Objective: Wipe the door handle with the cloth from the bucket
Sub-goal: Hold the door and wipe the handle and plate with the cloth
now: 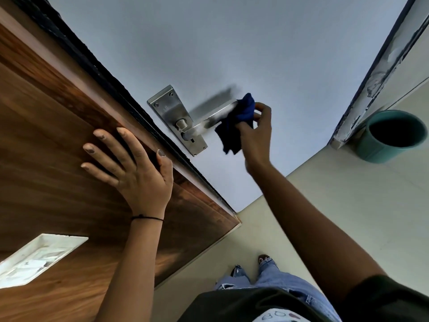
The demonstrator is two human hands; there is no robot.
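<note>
Blue cloth (pixel 241 115) is bunched in the right hand (pixel 256 133), fingers pinching it against the far end of the steel door handle (pixel 209 120). Left hand (pixel 130 166) lies flat, fingers spread, on the wooden door (pixel 46 147). Teal bucket (pixel 392 135) sits on the floor, well apart.

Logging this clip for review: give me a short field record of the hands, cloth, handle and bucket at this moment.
left hand: flat on the wooden door face, fingers spread
right hand: gripping the blue cloth
cloth: on the outer end of the door handle
handle: metal lever on a steel plate
bucket: teal, on the floor by the door frame, to the right
</note>
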